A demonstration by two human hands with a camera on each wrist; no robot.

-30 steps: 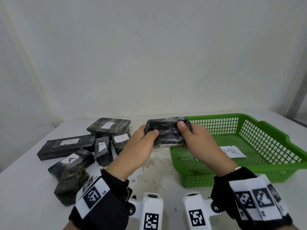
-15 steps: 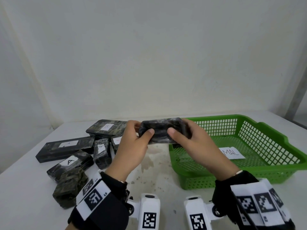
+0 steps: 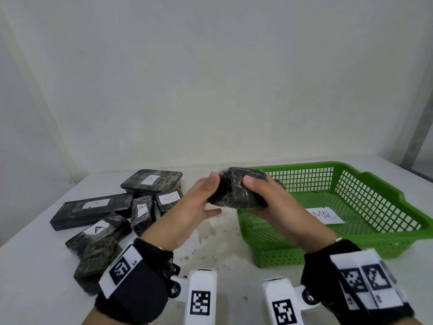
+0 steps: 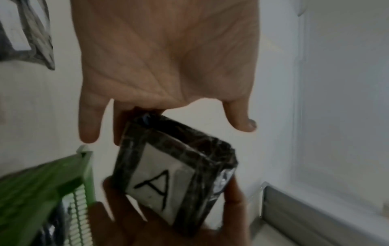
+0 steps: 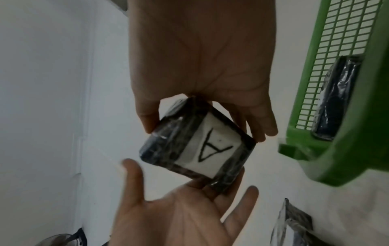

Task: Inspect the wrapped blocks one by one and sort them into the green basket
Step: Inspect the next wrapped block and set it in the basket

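Note:
A dark wrapped block point(image 3: 236, 190) is held in the air above the table, at the near left corner of the green basket point(image 3: 328, 250). The wrist views show a white label marked "A" on the block point(image 5: 202, 149). My right hand point(image 3: 255, 195) pinches the block between thumb and fingers point(image 5: 258, 131). My left hand point(image 3: 210, 198) lies open against the block's other end, with its straight fingers point(image 5: 212, 193) touching the block and its thumb off it. Another wrapped block point(image 5: 334, 99) lies inside the basket point(image 5: 347, 133), seen through the mesh.
Several wrapped blocks lie in a pile at the left of the white table point(image 3: 222, 254), among them one marked "B" point(image 3: 152, 181), a long one point(image 3: 93, 207) and one marked "A" point(image 3: 98, 231). A paper slip point(image 3: 326, 215) lies on the basket floor. A wall stands behind.
The block has turned in the hands and moved slightly right. My left hand has loosened from a pinch to open fingers against the block; my right hand keeps its hold.

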